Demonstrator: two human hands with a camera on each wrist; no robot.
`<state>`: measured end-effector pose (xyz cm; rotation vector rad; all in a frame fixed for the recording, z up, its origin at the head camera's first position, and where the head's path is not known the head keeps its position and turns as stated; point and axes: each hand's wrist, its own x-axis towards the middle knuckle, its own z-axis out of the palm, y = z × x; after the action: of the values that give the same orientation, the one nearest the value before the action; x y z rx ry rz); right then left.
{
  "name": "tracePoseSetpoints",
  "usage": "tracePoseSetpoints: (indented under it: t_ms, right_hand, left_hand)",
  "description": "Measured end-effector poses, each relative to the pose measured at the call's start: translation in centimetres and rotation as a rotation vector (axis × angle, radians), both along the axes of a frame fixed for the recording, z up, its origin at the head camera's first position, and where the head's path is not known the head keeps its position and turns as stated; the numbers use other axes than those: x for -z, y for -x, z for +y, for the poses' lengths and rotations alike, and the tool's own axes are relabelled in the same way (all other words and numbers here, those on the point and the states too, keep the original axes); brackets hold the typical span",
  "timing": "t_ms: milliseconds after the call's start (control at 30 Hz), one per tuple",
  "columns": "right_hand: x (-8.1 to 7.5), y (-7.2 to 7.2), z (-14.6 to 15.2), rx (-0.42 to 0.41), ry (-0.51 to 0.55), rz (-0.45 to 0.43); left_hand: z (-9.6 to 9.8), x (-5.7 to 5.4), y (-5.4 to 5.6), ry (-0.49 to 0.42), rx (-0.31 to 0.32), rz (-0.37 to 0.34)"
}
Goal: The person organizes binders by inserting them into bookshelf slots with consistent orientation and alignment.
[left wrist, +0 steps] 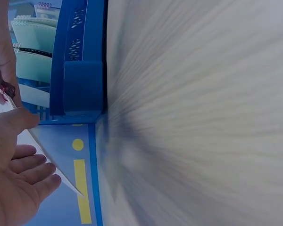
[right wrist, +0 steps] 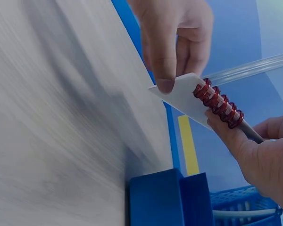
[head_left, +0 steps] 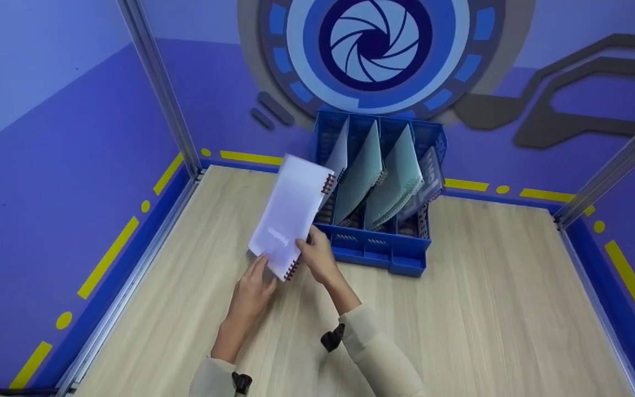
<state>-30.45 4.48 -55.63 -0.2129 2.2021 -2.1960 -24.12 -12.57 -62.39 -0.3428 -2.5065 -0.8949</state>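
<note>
A white spiral notebook [head_left: 295,204] with dark red coils is held tilted above the table, left of a blue desk organizer [head_left: 350,251]. My right hand [head_left: 320,256] grips its coil-bound edge, thumb on the cover; the right wrist view shows the red coils [right wrist: 219,103] just above those fingers. At the lower end, my left hand [head_left: 247,295] pinches the notebook between thumb and fingers. Faint lettering lies on the cover near both hands. In the left wrist view, the notebook's thin edge [left wrist: 52,165] runs past the left fingers [left wrist: 35,172].
Slanted in the organizer's slots are a white notebook [head_left: 339,149], two mint-green notebooks [head_left: 361,176] and a lettered notebook [head_left: 426,179] at the right. Blue walls [head_left: 91,110] with metal posts [head_left: 163,82] enclose the wooden table [head_left: 494,309].
</note>
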Motion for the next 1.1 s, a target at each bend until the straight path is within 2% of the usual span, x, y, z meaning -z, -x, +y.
tracePoseSetpoints:
  t_ms: [100, 233, 500, 600, 733, 900, 1100]
  right_hand:
    - [-0.2, 0.0, 0.3, 0.019, -0.002, 0.014]
    - [-0.4, -0.1, 0.7, 0.047, -0.029, 0.029]
    - [-1.6, -1.1, 2.0, 0.075, -0.042, 0.033]
    - [-1.8, -1.2, 2.8, 0.111, -0.063, 0.052]
    - [-2.8, -1.5, 3.8, 0.178, -0.103, 0.089]
    - [-3.6, -1.7, 5.0, 0.227, -0.119, 0.134]
    - [-4.1, -1.8, 6.4, 0.272, -0.149, 0.193]
  left_hand:
    - [0.0, 0.1, 0.4, -0.037, -0.037, -0.033]
    - [0.1, 0.2, 0.9, -0.081, -0.089, -0.124]
    - [0.6, 0.9, 2.6, -0.058, -0.097, -0.304]
    - [0.8, 1.2, 3.4, -0.08, -0.069, -0.362]
    - [1.2, 1.7, 4.9, -0.183, -0.023, -0.42]
    - [1.9, 2.6, 6.7, -0.306, 0.02, -0.405]
    - [3.3, 2.9, 8.3, -0.429, 0.123, -0.384]
